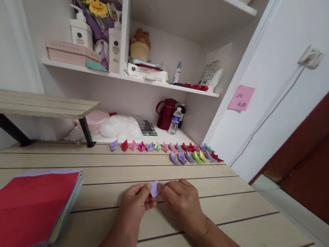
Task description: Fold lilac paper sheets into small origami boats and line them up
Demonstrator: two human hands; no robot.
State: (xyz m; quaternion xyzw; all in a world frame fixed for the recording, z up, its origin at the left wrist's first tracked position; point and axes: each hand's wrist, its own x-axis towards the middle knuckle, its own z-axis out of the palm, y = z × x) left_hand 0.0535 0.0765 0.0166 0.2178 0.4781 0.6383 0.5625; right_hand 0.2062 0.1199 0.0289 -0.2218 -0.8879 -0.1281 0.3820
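Observation:
A small folded piece of lavender paper (154, 189) is held between my two hands, just above the slatted wooden table (102, 206). My left hand (136, 203) pinches its left edge between thumb and fingers. On the other side, my right hand (182, 202) has its fingers closed on the paper's right edge; its fingertips are partly hidden. Beyond my hands, several folded paper boats (141, 146) in purple, red, pink, green and yellow line the table's back edge. To the left lies a stack of coloured paper (27, 207) with a red sheet on top.
A small raised wooden stand (39, 104) with black legs occupies the back left. Behind the boats are a white plastic bag (120, 127), a dark red jug (167, 114) and a water bottle (175, 121). Shelves (156, 83) with bottles and boxes rise above the table.

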